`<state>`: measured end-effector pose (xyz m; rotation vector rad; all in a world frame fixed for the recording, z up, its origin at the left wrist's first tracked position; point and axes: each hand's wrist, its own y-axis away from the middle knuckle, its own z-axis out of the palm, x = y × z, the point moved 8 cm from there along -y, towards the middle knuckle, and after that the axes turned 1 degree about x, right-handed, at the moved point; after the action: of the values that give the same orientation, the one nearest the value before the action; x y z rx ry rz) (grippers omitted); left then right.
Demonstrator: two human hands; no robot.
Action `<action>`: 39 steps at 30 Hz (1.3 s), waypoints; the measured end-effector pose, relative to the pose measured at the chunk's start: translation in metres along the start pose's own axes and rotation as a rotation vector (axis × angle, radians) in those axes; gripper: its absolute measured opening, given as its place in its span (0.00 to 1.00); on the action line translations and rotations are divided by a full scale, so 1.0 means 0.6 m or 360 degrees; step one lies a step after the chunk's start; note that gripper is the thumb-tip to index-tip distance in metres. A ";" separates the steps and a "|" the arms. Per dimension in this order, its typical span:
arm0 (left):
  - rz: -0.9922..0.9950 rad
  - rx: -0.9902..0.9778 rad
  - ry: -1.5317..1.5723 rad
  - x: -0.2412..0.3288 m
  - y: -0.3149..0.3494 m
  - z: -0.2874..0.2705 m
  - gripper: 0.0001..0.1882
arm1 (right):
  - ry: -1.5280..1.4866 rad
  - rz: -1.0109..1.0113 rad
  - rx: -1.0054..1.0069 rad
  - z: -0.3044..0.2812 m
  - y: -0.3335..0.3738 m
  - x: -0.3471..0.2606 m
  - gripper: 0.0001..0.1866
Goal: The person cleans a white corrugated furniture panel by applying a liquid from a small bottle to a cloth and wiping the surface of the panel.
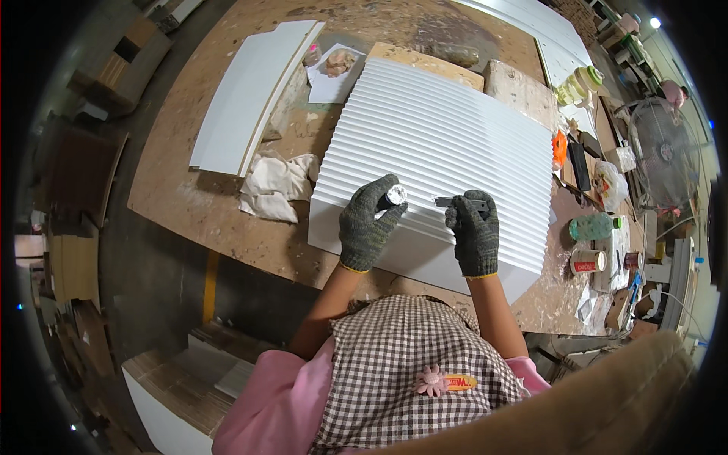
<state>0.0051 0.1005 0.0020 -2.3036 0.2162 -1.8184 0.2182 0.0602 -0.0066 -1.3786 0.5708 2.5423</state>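
Note:
A white panel with ridges [440,129] lies across the table in front of me, its smooth border on the near side. Above that border my left hand [365,227], in a dark knitted glove, is closed around a small round container [396,195] with white material at its top. My right hand [478,239], gloved the same way, grips a slim dark tool [475,204] that looks like a utility knife or small scraper. Its tip points left toward the container, apart from it. What the tool's far side looks like is hidden by my fingers.
The brown work table [174,178] is stained. Left of the panel are white boards [250,95] and a crumpled white cloth [277,186]. To the right stand a green bottle [595,226], a paper cup [588,262], a yellow-green bottle [578,86] and a fan [663,148].

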 end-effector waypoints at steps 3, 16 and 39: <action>-0.0010 -0.0062 -0.0119 0.001 -0.002 0.004 0.25 | 0.0096 -0.0112 -0.0268 0.018 0.014 -0.012 0.09; -0.0333 -0.0236 0.0134 -0.040 0.008 0.022 0.25 | 0.2000 -0.1544 -0.0841 0.084 0.087 -0.033 0.19; -0.0280 -0.0369 0.0566 -0.039 0.050 -0.023 0.27 | 0.2441 -0.1077 -0.0936 0.157 0.061 -0.046 0.22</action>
<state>-0.0136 0.0759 -0.0244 -2.1815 0.2990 -2.4044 0.1489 0.0672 0.0716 -2.8667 -0.5180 0.7556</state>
